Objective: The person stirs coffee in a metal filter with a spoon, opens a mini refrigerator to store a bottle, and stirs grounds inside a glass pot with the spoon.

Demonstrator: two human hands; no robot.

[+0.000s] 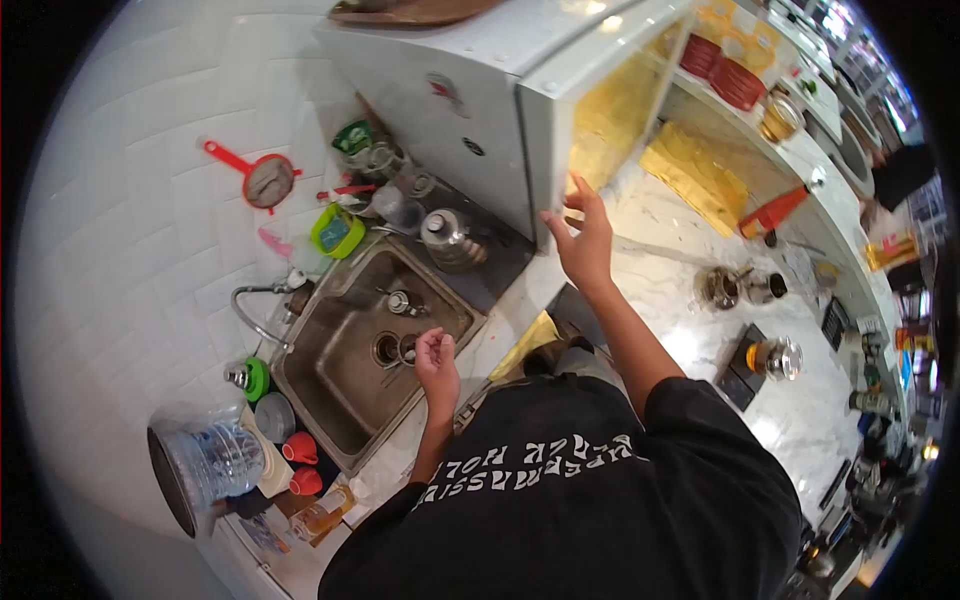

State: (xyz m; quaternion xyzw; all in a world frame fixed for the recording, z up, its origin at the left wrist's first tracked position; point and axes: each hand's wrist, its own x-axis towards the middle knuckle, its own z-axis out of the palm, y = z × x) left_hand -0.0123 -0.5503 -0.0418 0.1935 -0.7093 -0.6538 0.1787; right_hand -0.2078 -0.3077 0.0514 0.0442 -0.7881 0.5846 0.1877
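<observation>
At top centre, door: smooth, white, flat-faced, 1 panel (552,130) on 1 boxy white cabinet (430,110) bearing 2 small dark or red marks.
Right hand: 1, bare (588,245), at the door's edge; fingers partly spread and bent, thumb apart; whether they touch the door, I cannot tell.
Left hand: 1, bare (437,368), over the sink's near side; fingers loosely curled, close to a small round metal-rimmed piece (407,348); whether it holds it, I cannot tell.
Sink: 1, brownish metal, rectangular with rounded corners (340,390); 1 curved metal faucet (255,322) reaches over its edge.
Cups: 2, red, rounded (301,448), beside the sink.
Strainer: 1, red-rimmed, round (268,181), against the white tiled wall (110,250).
Jug: 1, clear ribbed plastic (225,460).
Counter: glossy veined marble (690,320), with 1 wrinkled yellow cloth (695,178) and 1 glass vessel of amber liquid (775,358).
In the way: the black sleeve (720,450) and shirt (540,500) cover the nearest counter.
</observation>
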